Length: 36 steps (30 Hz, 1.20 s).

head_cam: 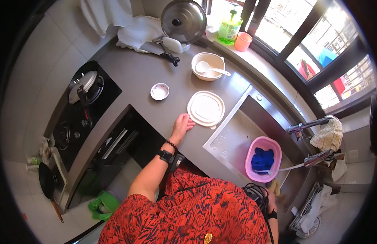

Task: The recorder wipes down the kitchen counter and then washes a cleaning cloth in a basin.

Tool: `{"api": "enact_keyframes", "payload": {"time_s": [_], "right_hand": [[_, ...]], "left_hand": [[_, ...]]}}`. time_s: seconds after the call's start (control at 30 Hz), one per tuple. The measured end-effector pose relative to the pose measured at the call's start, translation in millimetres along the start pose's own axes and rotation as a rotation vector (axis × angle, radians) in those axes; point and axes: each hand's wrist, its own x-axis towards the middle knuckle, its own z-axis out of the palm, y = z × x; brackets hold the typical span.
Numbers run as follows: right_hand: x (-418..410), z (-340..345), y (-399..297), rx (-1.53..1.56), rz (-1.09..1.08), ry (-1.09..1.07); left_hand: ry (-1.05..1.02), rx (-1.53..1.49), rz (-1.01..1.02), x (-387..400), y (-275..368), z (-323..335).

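Observation:
My left hand (183,125) rests on the grey countertop, fingers slightly bent, at the near left edge of a round-cornered pale plastic lid (206,109). Nothing shows in its grasp. At the sink's near side, my right hand (271,199) is partly hidden by black cables and my sleeve. It is beside a tan sponge or cloth (275,186), and I cannot tell whether it grips it. A pink basin (249,158) stands in the steel sink (228,137) with a blue cloth (261,160) inside. Beyond the lid, a beige bowl (208,76) holds a white spoon (203,67).
A small floral bowl (160,91) sits left of the lid. Farther back are a cleaver (155,49) and a pan lid (184,21). Left is a gas hob (106,91) with a pot (83,87). The faucet (313,123) overhangs the sink's right side.

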Motion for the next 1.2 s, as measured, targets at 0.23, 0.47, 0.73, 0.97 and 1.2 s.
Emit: {"api": "enact_keyframes", "payload": {"time_s": [0.23, 0.47, 0.73, 0.97, 1.2], "right_hand": [[-12, -12, -28, 0.017, 0.164, -0.014], [-13, 14, -11, -0.079, 0.005, 0.3], [-12, 9, -7, 0.008, -0.003, 0.234], [42, -33, -8, 0.201, -0.3, 0.097], [96, 13, 7, -0.24, -0.346, -0.263]], "left_hand": [[0.066, 0.191, 0.345, 24, -17, 17], [0.076, 0.099, 0.518, 2, -62, 15], [0.12, 0.557, 0.677, -7, -53, 27], [-0.067, 0.531, 0.497, -42, -71, 63], [-0.294, 0.906, 0.538, -72, -92, 126]]}}
